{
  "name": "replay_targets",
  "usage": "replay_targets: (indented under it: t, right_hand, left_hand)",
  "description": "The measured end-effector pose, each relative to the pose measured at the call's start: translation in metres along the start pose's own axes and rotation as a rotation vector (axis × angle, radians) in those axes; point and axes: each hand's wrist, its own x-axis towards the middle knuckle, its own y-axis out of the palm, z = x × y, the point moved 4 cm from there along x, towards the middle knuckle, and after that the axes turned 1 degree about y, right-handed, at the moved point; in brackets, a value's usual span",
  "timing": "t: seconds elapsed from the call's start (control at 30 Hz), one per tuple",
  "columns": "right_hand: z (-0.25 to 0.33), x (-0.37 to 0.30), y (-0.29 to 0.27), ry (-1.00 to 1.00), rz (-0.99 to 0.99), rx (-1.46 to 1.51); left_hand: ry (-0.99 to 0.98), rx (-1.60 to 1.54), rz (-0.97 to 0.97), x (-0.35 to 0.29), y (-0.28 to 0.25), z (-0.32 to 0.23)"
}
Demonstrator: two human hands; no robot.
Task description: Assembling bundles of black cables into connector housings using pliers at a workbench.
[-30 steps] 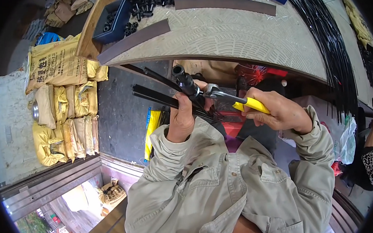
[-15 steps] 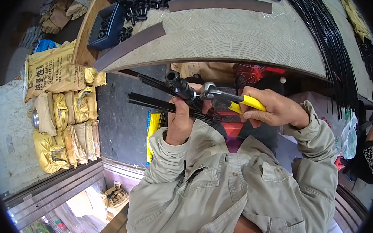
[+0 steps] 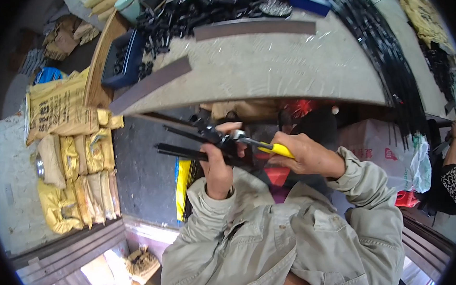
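My left hand is closed around a short black tubular fitting and a bundle of thin black rods, which jut out to the left. In my right hand are pliers with yellow handles, the fingers wrapped round the grips. The metal head of the pliers is at the fitting, beside my left fingers. Blur and the fingers hide exactly what the jaws touch.
Ahead stands a workbench with metal strips, a blue bin, a pile of black fittings and long black rods. Yellow sacks are stacked at the left. Another person's arm shows at far right.
The pliers and my right hand have moved left, closer to my left hand. The yellow handles look nearer together. The whole view has shifted, and the bench appears lower.
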Motion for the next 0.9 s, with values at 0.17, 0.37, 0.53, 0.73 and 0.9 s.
replay_targets:
  t: [0.17,0.37,0.53,0.73,0.9]
  right_hand:
    - [-0.014,0.034,-0.07,-0.027,-0.452,-0.165]
    - [-0.065,0.132,-0.176,0.253,-0.715,-0.839]
    - [-0.1,0.179,-0.181,0.255,-0.534,-1.036]
    - [-0.11,0.198,-0.181,0.202,-0.516,-1.127]
    - [-0.094,0.187,-0.184,0.178,-0.574,-1.17]
  left_hand:
    - [0.024,-0.046,-0.198,0.003,-0.017,0.022]
    - [0.284,0.415,0.15,0.002,0.004,0.013]
    - [0.103,0.095,0.186,0.001,0.002,0.024]
    - [0.039,-0.003,0.144,0.006,-0.007,0.032]
    - [0.056,0.02,0.112,0.004,-0.01,0.023]
